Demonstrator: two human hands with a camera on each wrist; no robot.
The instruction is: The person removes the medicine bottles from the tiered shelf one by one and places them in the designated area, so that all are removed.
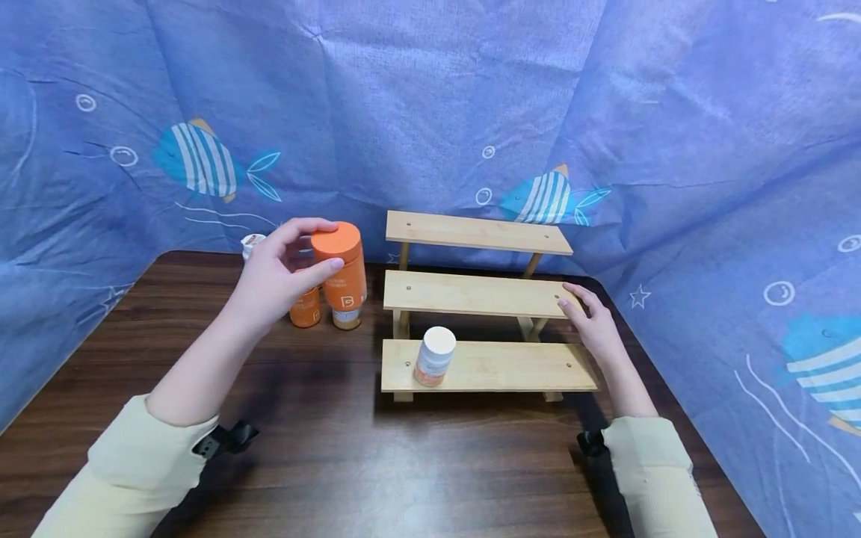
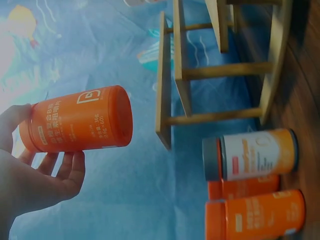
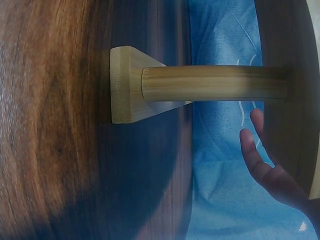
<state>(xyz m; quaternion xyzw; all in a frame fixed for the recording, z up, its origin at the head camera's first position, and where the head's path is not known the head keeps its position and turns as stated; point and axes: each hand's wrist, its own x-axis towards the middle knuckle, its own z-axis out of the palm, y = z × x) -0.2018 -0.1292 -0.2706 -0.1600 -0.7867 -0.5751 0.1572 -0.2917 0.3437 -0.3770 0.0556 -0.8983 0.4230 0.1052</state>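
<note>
My left hand (image 1: 276,265) grips an orange bottle (image 1: 346,280) around its cap end, thumb on one side and fingers on the other. In the left wrist view the lettered orange bottle (image 2: 82,120) is held up against the blue cloth, well above the standing bottles. At the right end of the wooden three-step rack's middle board (image 1: 471,293), my right hand (image 1: 595,325) has its fingertips right at the board's end, fingers loosely extended. The right wrist view shows these fingers (image 3: 252,160) partly behind a board. A white-capped bottle (image 1: 435,357) stands on the lowest board (image 1: 511,366).
Below the left hand, on the dark wooden table (image 1: 303,448), stand an orange bottle (image 1: 306,308) and a grey-capped bottle (image 2: 257,156) with a white-and-orange label. Another white-topped bottle (image 1: 252,242) is partly hidden behind the hand. Blue fish-print cloth (image 1: 403,97) hangs behind.
</note>
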